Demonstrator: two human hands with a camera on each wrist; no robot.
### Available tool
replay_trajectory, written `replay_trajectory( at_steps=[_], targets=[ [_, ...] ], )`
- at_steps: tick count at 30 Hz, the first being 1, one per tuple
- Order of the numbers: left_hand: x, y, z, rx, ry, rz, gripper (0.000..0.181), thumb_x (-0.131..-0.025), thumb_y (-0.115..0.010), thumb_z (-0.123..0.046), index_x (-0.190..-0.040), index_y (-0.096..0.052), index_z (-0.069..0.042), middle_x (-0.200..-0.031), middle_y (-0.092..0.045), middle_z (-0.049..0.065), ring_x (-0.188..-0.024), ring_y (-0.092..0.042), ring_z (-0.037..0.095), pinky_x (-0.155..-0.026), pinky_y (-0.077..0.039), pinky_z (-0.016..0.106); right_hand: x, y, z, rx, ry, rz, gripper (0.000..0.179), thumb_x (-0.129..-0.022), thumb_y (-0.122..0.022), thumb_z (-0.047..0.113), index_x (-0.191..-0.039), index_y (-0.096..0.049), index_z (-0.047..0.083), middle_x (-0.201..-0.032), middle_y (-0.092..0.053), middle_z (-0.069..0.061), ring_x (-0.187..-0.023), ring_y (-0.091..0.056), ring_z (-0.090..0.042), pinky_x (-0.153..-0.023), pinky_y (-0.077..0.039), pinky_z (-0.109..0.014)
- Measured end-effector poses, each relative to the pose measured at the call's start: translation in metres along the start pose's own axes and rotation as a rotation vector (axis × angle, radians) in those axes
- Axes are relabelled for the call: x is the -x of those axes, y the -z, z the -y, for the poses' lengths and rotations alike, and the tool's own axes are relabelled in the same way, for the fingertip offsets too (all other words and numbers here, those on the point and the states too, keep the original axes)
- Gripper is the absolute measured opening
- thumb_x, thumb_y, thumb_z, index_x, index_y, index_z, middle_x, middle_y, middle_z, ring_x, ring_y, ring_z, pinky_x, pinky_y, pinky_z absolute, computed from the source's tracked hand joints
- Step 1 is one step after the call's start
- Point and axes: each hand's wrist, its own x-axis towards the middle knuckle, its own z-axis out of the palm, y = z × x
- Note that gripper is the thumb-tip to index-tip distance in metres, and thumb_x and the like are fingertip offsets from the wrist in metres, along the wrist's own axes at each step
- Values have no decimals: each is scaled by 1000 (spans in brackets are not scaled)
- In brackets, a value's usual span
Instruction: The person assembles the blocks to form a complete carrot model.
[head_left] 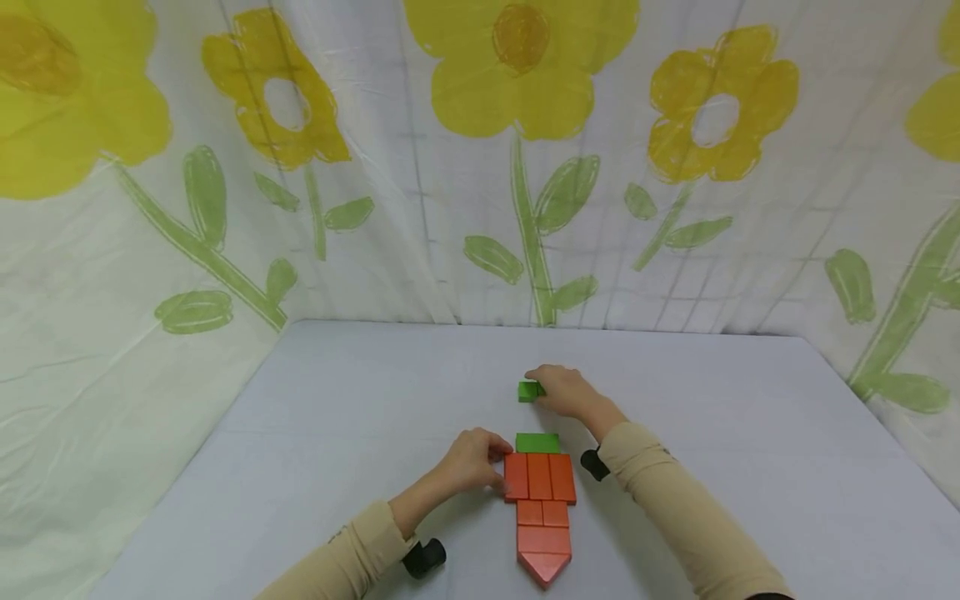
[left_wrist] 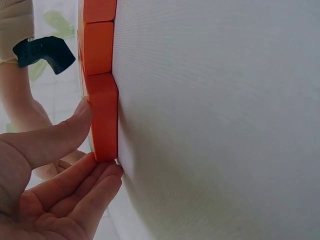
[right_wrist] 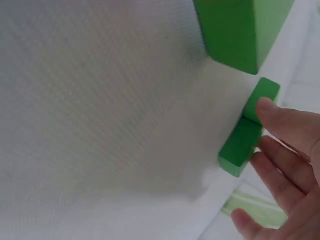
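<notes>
My left hand [head_left: 472, 460] is at the left side of the orange-red block arrangement. Its thumb and fingertips pinch the ends of the leftmost upright orange-red block [left_wrist: 104, 117], which lies against its neighbours. Farther out on the table, my right hand [head_left: 566, 392] reaches over two small green blocks [head_left: 528, 392] set end to end. In the right wrist view, the thumb touches them near their seam and the fingers lie along the other side of the closer green block [right_wrist: 241, 145]. In the head view the hand partly hides the right one.
A wider green block [head_left: 537, 442] lies above three upright orange-red blocks [head_left: 538, 477]. Below them come two small blocks [head_left: 542, 512], a wider block [head_left: 543, 538] and a triangular block [head_left: 545, 568] pointing toward me. A flower-printed curtain [head_left: 420, 208] hangs behind the white table [head_left: 337, 400].
</notes>
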Motion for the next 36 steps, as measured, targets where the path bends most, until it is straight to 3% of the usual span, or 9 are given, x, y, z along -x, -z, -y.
replay_trajectory(
  at_steps=[3, 7, 10, 15, 21, 27, 36],
  targets=[
    [0, -1, -2, 7, 4, 3, 40, -63, -85, 5, -100, -71, 9, -91, -71, 13, -83, -63, 24, -73, -52, 28, -3, -3, -1, 34, -15, 12, 37, -89, -69, 8, -125, -62, 0, -122, -62, -17, -114, -57, -34, -89, -48, -52],
    [1, -2, -3, 13, 17, 6, 40, -63, -85, 5, -100, -70, 9, -91, -70, 13, -84, -63, 24, -74, -52, 29, -3, -4, -4, 35, 24, -15, 31, -87, -72, 8, -117, -67, 1, -114, -65, -14, -107, -60, -32, -85, -50, -50],
    [1, -2, -3, 10, 23, 5, 41, -63, -86, 4, -101, -70, 9, -91, -70, 13, -84, -63, 23, -74, -52, 28, -1, -4, -5, -1, 99, -28, 30, -85, -73, 5, -114, -67, 0, -111, -66, -14, -106, -60, -31, -88, -49, -46],
    [1, -1, -3, 1, 17, -2, 40, -62, -85, 4, -100, -71, 7, -89, -70, 11, -82, -62, 21, -72, -51, 27, 3, -2, 1, -71, 254, 35, 31, -84, -73, 2, -114, -68, -2, -114, -67, -14, -110, -60, -30, -96, -46, -44],
    [1, 1, -2, -16, 8, -15, 40, -62, -86, 3, -99, -71, 7, -89, -70, 10, -83, -63, 21, -73, -51, 27, 7, -1, 11, -84, 330, 83, 29, -83, -74, 4, -111, -70, 1, -113, -68, -12, -109, -61, -28, -95, -47, -43],
    [1, 1, -2, -2, 12, -13, 40, -63, -86, 3, -99, -71, 7, -89, -70, 10, -83, -63, 21, -74, -52, 28, 11, 0, 14, -79, 361, 80, 28, -82, -75, 3, -110, -71, 2, -111, -69, -9, -107, -62, -26, -93, -49, -40],
    [1, 1, -1, -6, 9, -13, 40, -63, -86, 3, -99, -71, 7, -88, -70, 10, -82, -62, 21, -73, -52, 28, 10, -6, 8, -119, 336, 98, 29, -83, -73, 0, -112, -71, 3, -113, -68, -10, -106, -62, -28, -90, -51, -40]
  ],
)
